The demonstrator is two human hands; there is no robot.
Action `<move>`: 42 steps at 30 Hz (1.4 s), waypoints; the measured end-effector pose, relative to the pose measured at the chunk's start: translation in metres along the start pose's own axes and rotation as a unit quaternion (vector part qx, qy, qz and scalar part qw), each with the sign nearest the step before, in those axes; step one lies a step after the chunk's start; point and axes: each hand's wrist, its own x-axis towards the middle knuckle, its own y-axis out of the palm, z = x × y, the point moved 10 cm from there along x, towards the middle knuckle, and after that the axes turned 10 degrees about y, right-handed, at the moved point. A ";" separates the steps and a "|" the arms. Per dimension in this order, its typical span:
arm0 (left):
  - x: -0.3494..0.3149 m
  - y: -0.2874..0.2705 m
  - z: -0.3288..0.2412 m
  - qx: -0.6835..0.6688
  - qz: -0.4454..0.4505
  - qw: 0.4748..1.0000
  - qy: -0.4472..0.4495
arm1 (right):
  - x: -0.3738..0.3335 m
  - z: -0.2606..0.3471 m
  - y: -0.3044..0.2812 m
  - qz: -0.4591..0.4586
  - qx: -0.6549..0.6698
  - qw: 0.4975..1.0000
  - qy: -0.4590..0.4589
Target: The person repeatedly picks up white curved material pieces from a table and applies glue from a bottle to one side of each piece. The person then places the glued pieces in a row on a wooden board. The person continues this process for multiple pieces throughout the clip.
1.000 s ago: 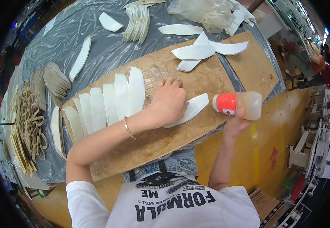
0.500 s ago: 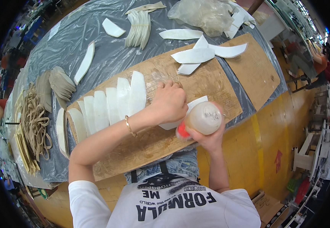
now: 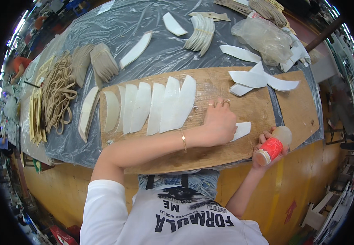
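Note:
My left hand point(image 3: 219, 122) lies curled on the wooden board point(image 3: 226, 157), pressing down a white curved piece point(image 3: 242, 130) whose end sticks out to the right of the fingers. Just off the board's right front edge, my right hand point(image 3: 266, 136) grips a clear glue bottle with a red label point(image 3: 272, 146), tilted with its cap end toward me. A row of overlapping white curved pieces point(image 3: 156, 106) lies fanned on the board to the left of my left hand.
More white pieces point(image 3: 258, 79) sit at the board's far right, next to a smaller board point(image 3: 297, 110). Grey plastic sheet point(image 3: 144, 24) covers the table, with stacks of tan pieces point(image 3: 99, 61), beige strips point(image 3: 56, 94), another white stack point(image 3: 201, 32) and a crumpled bag point(image 3: 266, 36).
My right hand has carried the bottle from close beside my left hand out to the right, off the board's edge. My left hand stays on the white piece.

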 end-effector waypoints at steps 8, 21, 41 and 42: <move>0.006 0.009 -0.017 -0.016 0.036 0.999 0.034 | -0.002 -0.001 0.000 0.015 0.010 1.000 0.004; -0.124 -0.187 0.165 -0.213 -0.241 0.940 -0.114 | -0.001 -0.002 0.010 0.020 -0.007 1.000 -0.003; -0.336 -0.119 0.279 0.028 -0.268 0.840 -0.470 | 0.001 -0.002 0.013 -0.005 -0.033 0.999 -0.010; -0.332 -0.126 0.269 0.076 -0.265 0.854 -0.442 | 0.001 -0.003 0.013 -0.004 -0.021 1.000 -0.009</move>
